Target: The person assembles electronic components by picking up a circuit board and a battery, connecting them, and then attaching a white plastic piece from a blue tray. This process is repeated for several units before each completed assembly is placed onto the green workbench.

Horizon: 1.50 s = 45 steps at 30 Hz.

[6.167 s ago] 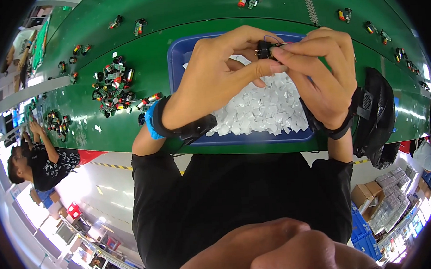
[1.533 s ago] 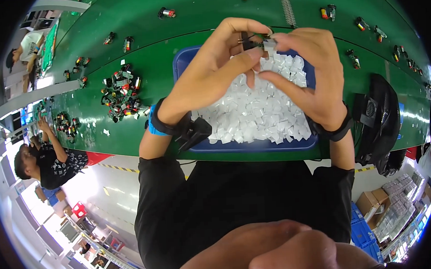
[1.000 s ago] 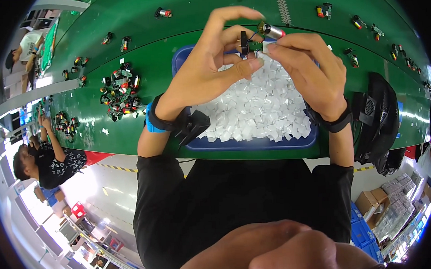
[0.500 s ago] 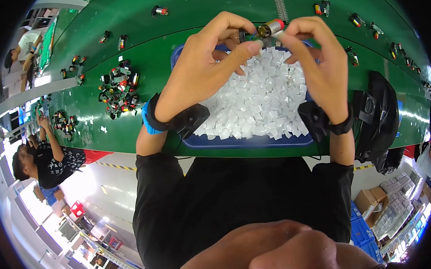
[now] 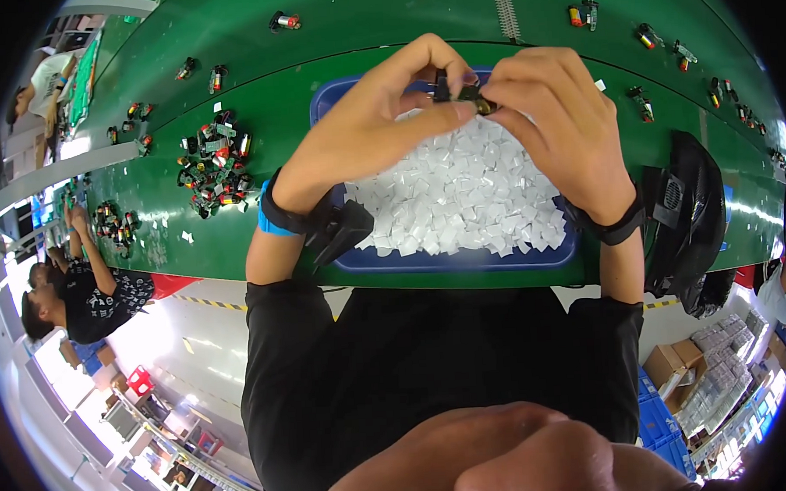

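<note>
Above the far part of a blue tray (image 5: 455, 262), my two hands meet at a small electronic assembly (image 5: 467, 94) with black, green and brassy parts. My left hand (image 5: 392, 114) is closed on its left side, thumb and fingers pinching it. The fingers of my right hand (image 5: 555, 102) wrap its right end and hide most of it. Many small white square pieces (image 5: 461, 190) are heaped in the tray, below both hands.
A pile of similar assemblies (image 5: 217, 170) lies left of the tray, and others are scattered over the green table (image 5: 348, 24). A black bag (image 5: 694, 206) stands at the right. Co-workers, one in a black patterned shirt (image 5: 106, 297), are at the far left.
Both hands have come lower and closer together with the assembly. My right fingers now cover the end where a silver, red-tipped cylinder showed before.
</note>
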Tool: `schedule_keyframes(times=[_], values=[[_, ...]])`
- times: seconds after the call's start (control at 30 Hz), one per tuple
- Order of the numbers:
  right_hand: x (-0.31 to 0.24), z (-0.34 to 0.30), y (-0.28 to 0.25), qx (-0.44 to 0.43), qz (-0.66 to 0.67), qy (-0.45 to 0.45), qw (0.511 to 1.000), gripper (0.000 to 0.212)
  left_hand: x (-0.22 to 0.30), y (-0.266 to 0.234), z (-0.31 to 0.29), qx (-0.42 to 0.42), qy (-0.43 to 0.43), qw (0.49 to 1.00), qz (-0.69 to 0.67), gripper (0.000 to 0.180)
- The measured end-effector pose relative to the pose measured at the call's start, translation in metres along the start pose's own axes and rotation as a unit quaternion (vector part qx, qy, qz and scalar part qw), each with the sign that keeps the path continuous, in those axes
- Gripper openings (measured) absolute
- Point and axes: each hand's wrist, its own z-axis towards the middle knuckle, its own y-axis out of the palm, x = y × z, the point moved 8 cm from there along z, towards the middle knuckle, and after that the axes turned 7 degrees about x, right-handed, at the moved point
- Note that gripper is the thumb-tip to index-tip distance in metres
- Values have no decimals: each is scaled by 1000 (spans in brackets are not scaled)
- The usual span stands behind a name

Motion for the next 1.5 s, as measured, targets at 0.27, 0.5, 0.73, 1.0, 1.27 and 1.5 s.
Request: schedule_keyframes(times=[0.27, 0.5, 0.73, 1.0, 1.27, 1.5], values=[[-17, -1, 9, 6, -63, -59, 996, 28, -28, -4, 5, 67, -130, 974, -173, 9], [-32, 1, 8, -7, -57, -91, 994, 25, -27, -5, 7, 44, -138, 986, -82, 26], [-15, 1, -2, 31, -39, -69, 996, 29, -6, 0, 2, 28, -114, 990, -73, 25], [-18, 4, -6, 36, -70, -46, 996, 28, -4, 0, -4, 60, -64, 991, 96, 28], [-16, 3, -10, 62, -96, -44, 992, 22, 6, 4, -5, 49, -3, 998, 39, 35], [-20, 2, -17, 147, -95, -49, 983, 24, 7, 5, -6, 43, -17, 996, 81, 40]])
